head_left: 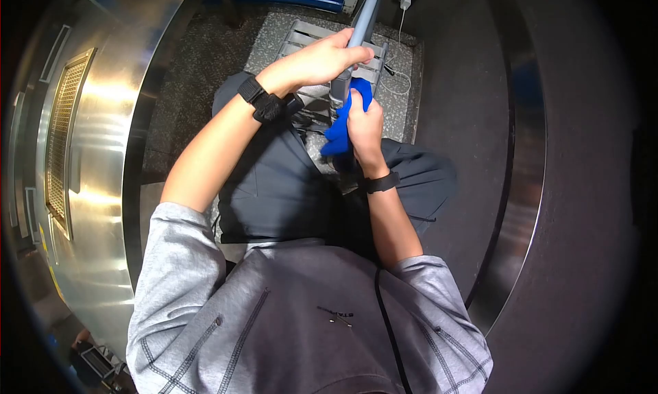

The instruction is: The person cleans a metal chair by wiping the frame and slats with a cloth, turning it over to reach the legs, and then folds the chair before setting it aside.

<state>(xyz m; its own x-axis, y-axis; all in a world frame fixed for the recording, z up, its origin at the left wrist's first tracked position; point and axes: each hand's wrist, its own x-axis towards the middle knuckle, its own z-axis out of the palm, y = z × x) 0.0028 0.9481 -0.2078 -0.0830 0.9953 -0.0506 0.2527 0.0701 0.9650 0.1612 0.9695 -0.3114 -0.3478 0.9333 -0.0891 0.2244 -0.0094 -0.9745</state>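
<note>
Gripping: left hand (327, 54) is wrapped around a grey pole (365, 17), fingers curled over it from the left, thumb side facing the camera.

Wiping hand: right hand (365, 126) is clenched on a blue cloth (343, 123), pressed against the lower end of the pole just below the left hand.

Where the pole sits: it runs up and away from both hands toward the top of the view, with its lower end hidden behind the cloth and the right hand, above the person's lap.

Under the hands: dark trousers (274, 188), and beyond them a pale slatted grate (301, 37) on the speckled floor.

Left of the left arm: a curved stainless steel wall (103, 154) with a mesh vent; looks slick and hard.

Cable: a white cord with a plug (404, 3) lies just past the hands on the right.

Slip risk: if the left-hand grip loosens while the cloth pushes, the pole could probably twist or slide and knock the steel wall.

Cloth risk: the cloth is bunched, so a loose fold could snag on the pole end or drop onto the grate.

Cord risk: swinging the pole rightward might catch that cord.

Wrist straps: black bands on both wrists sit close to the work and might rub the pole.
</note>
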